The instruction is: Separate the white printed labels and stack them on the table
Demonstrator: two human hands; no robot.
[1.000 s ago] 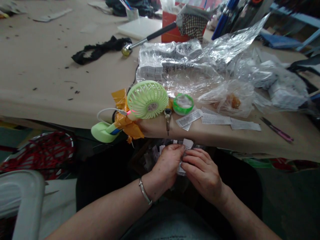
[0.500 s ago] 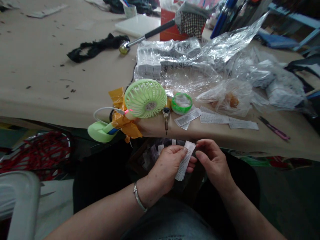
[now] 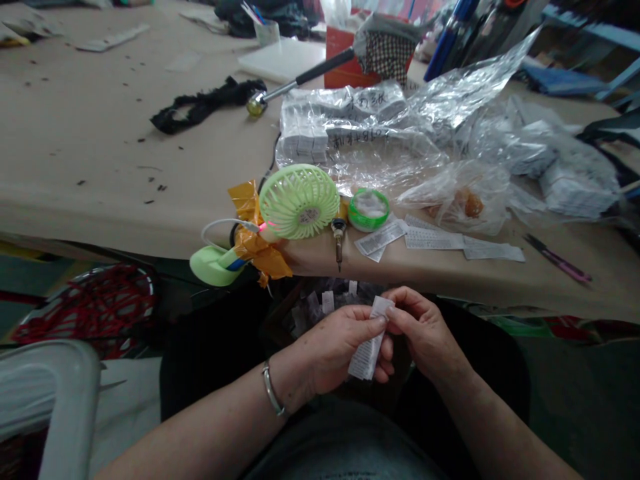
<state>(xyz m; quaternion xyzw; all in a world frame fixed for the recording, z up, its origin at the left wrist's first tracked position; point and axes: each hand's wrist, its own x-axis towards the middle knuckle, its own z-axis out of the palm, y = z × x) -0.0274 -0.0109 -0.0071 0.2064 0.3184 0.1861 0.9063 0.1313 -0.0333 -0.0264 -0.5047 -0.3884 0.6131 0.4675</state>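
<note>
My left hand [image 3: 345,340] is closed around a thin stack of white printed labels [image 3: 366,357], thumb on top and fingers beneath. At the upper right corner of that stack, my right hand [image 3: 425,327] pinches the label edge between thumb and forefinger. Both hands are over my lap, just below the table edge. Beneath them, a container of loose labels [image 3: 327,301] is partly hidden. On the table edge in front sit a soldering iron tip [image 3: 339,247] and a green round tub [image 3: 369,210] with white stuff in it.
A green fan [image 3: 300,201] is fixed to the edge with orange tape [image 3: 270,260]. Printed label strips [image 3: 434,239] and pink-handled tweezers [image 3: 560,259] lie to the right. Behind are plastic-wrapped label stacks [image 3: 305,137], a metal-headed tool [image 3: 300,80] and black cloth [image 3: 200,103].
My right hand has moved left and its thumb and forefinger have closed on the labels' top corner. My left hand still holds the stack. The view has shifted slightly.
</note>
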